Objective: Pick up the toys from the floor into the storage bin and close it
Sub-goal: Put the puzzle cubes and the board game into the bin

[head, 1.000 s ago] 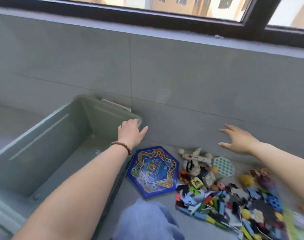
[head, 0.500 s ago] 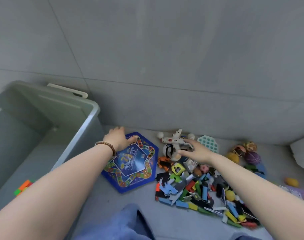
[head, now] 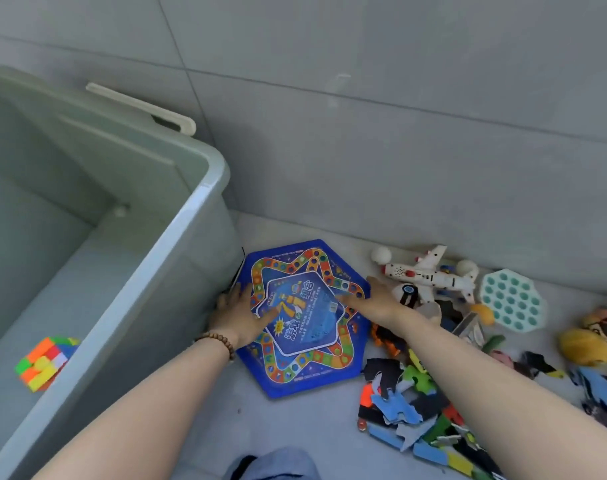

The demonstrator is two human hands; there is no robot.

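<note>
Loose puzzle pieces (head: 409, 410) on the floor, colour cube (head: 42, 362) inside the open storage bin (head: 177, 230), left hand (head: 239, 313) and right hand (head: 374, 301), fingers stretched flat, resting on opposite edges of the blue hexagonal game board (head: 305, 344) just beside the bin, toy plane (head: 430, 275) farthest.

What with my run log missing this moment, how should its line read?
left hand: on board, left edge | right hand: on board | bin: open, cube inside | other toys: on floor

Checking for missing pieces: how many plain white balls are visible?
2: one plain white ball at the white toy airplane's left end, another by its right. More may be hidden.
</note>
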